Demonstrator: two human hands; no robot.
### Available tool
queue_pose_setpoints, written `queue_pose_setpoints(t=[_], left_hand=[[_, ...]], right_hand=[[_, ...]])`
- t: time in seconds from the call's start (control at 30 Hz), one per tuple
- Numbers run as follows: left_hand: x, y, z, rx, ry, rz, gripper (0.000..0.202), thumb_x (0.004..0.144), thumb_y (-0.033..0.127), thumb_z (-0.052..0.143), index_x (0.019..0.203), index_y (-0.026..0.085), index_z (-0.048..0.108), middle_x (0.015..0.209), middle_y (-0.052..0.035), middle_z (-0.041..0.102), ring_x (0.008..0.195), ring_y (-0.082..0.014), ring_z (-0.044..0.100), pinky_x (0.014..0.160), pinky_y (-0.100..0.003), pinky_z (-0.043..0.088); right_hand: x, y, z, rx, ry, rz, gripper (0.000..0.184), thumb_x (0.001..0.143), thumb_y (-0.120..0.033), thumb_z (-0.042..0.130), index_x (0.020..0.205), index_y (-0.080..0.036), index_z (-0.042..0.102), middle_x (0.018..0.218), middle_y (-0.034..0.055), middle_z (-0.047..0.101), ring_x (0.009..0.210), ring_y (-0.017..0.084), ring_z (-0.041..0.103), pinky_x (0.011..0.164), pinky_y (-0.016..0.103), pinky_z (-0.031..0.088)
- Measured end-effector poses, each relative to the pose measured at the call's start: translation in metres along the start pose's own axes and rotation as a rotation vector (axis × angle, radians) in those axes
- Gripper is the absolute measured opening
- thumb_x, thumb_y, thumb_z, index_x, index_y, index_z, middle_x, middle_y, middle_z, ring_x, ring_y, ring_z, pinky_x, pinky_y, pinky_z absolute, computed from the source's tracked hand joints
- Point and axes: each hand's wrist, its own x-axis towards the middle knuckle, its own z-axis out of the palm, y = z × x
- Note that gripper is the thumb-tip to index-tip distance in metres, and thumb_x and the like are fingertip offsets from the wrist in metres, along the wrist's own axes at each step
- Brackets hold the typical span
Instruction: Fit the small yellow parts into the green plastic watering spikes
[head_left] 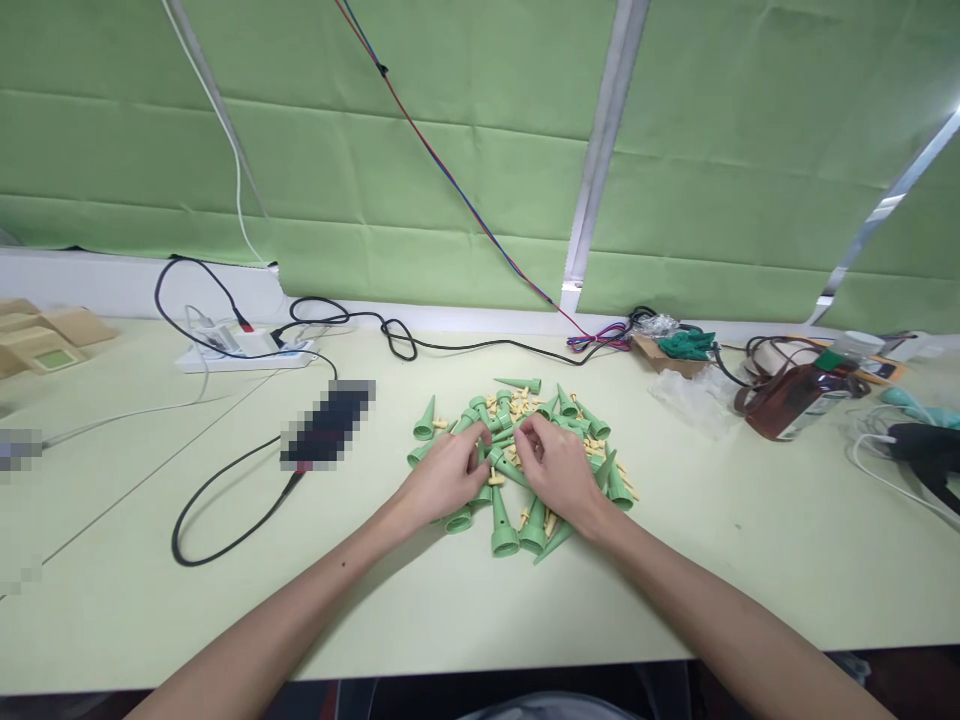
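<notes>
A pile of green plastic cone-shaped spikes (pixel 505 538) with flared, hollow ends lies on the table, mixed with small yellow T-shaped pegs (pixel 496 478). My left hand (pixel 448 468) is over the left side of the pile, its fingers curled toward the thumb. Beside a green spike (pixel 508 466) between the hands, its fingertips come close to the wide end; whether they grip it cannot be made out. On the right side, my right hand (pixel 556 466) has thumb and fingers pinched together. Whatever is in that pinch is hidden by the fingers.
Left of the pile lies a dark, pixelated device (pixel 330 425) on a black cable. A white power strip (pixel 244 350) stands behind it. At right are a brown bottle (pixel 795 400), clear plastic wrap (pixel 694 395) and a small cardboard box (pixel 667 355) with green material.
</notes>
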Motion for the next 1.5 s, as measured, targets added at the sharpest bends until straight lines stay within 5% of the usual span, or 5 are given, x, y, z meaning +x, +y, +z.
queue_pose_setpoints(t=[0.47,1.0,1.5], left_hand=[[0.0015,0.004,-0.0081,-0.003,0.162,0.019,0.012,0.089,0.027,0.047,0.088,0.022,0.059,0.068,0.0035,0.06,0.061,-0.0143,0.056,0.06,-0.026,0.039],[-0.0002,0.0065,-0.0062,0.029,0.147,0.045,0.015,0.089,0.025,0.046,0.089,0.02,0.06,0.072,0.0001,0.063,0.064,-0.0165,0.059,0.062,-0.029,0.041],[0.0002,0.0077,-0.0057,0.03,0.134,0.058,0.015,0.089,0.024,0.046,0.087,0.02,0.06,0.072,0.0001,0.063,0.065,-0.0166,0.058,0.062,-0.029,0.04]], right_hand=[[0.0012,0.0066,-0.0012,-0.166,-0.189,-0.017,0.017,0.095,-0.019,0.05,0.1,-0.02,0.066,0.097,0.0051,0.064,0.081,0.017,0.062,0.068,0.026,0.042],[0.0023,0.0,-0.004,-0.329,-0.347,-0.001,0.023,0.097,-0.023,0.047,0.102,-0.021,0.069,0.098,0.006,0.063,0.083,0.017,0.062,0.063,0.026,0.038],[0.0028,-0.0005,-0.0042,-0.357,-0.357,-0.005,0.024,0.097,-0.021,0.046,0.105,-0.021,0.068,0.1,0.0064,0.064,0.085,0.018,0.064,0.062,0.026,0.037]])
